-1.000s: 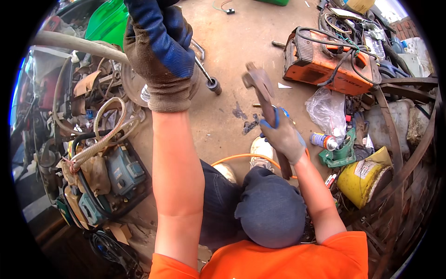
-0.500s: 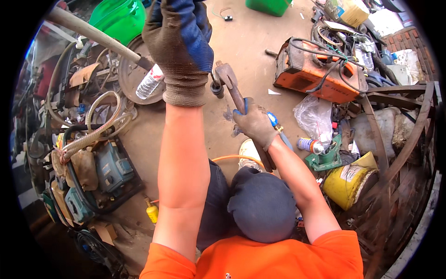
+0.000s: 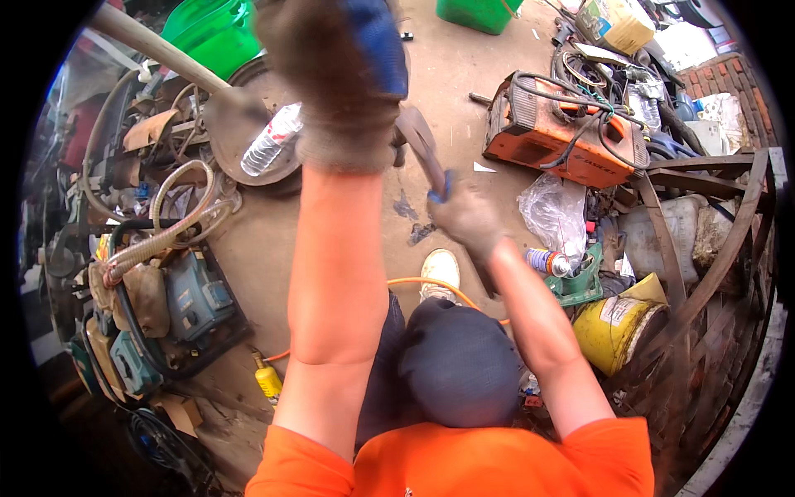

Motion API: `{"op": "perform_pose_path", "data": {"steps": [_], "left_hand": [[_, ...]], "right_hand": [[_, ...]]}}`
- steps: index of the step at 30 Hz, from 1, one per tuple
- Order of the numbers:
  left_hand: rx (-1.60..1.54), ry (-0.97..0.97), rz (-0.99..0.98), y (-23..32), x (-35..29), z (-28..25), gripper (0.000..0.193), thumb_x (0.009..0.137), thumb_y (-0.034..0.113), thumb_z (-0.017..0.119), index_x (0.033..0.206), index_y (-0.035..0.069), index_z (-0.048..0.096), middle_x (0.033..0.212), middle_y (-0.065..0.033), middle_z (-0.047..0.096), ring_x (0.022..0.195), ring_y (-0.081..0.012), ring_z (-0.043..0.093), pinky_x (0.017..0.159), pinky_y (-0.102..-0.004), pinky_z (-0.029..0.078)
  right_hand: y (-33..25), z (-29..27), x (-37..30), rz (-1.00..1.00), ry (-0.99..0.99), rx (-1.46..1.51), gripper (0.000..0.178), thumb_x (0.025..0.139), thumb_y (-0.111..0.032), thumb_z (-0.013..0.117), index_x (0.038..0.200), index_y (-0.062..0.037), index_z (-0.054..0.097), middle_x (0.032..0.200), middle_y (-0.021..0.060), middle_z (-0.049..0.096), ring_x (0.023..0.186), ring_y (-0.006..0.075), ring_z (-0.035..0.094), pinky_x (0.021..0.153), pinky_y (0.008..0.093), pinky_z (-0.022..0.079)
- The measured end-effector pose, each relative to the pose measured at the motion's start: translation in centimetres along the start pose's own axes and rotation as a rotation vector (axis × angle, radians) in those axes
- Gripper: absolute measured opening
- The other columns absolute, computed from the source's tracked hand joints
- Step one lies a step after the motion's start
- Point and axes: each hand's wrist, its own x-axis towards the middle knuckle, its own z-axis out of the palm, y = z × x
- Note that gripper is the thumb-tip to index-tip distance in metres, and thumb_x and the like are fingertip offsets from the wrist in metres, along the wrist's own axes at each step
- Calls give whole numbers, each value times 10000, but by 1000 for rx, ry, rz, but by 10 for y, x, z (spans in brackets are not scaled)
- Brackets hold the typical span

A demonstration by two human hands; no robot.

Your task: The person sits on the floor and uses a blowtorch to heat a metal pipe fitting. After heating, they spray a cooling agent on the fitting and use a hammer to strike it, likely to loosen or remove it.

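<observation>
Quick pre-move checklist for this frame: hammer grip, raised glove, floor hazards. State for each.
1. Right hand closed round the hammer handle: ok.
2. Hammer head clear of the left hand: not ok, the two overlap in this view.
3. What the left hand holds: cannot tell, the glove fills the view.
4. Gloves on both hands: ok.
5. Orange hose clear of the shoe: not ok, it runs right by it.
6. Orange welding machine away from the hands: ok.
</observation>
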Motion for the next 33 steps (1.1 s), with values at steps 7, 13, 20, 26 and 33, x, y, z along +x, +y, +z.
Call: {"op": "perform_pose_path", "data": {"steps": [7, 13, 20, 26, 33], "left_hand": [[84, 33, -45, 1, 1, -17, 406, 955, 460, 669, 787, 91, 644, 544, 88, 420, 414, -20, 286, 401, -210, 179], [102, 32, 43, 7, -4, 0, 426, 953, 471, 665, 757, 94, 639, 539, 75, 415, 400, -19, 283, 391, -208, 175], [-528, -45, -230, 9, 0, -5, 434, 951, 475, 666, 745, 94, 632, 533, 79, 397, 396, -22, 273, 389, -211, 168], [50, 123, -6, 14, 5, 9, 443, 953, 474, 664, 734, 91, 630, 533, 81, 397, 401, -21, 277, 396, -213, 157], [136, 83, 94, -3, 13, -5, 411, 954, 451, 669, 754, 92, 652, 570, 68, 451, 449, -18, 317, 431, -191, 186]], "right_hand": [[-2, 23, -10, 32, -116, -107, 342, 900, -285, 616, 1071, 7, 561, 937, 286, 671, 888, 445, 676, 763, 516, 517], [12, 49, -18, 59, -214, -188, 379, 876, -290, 625, 1056, 33, 539, 858, 301, 669, 853, 464, 675, 777, 533, 521], [-95, -80, -1, 223, -21, 70, 278, 870, -278, 682, 1041, -61, 655, 745, 80, 686, 676, 230, 692, 657, 377, 549], [-128, -217, -19, -521, 645, 364, 318, 873, -284, 667, 1044, -21, 617, 759, 142, 682, 708, 286, 695, 682, 411, 546], [-5, 0, -20, -15, -91, -123, 370, 876, -292, 650, 1047, 26, 572, 775, 214, 678, 745, 351, 698, 711, 449, 543]]}}
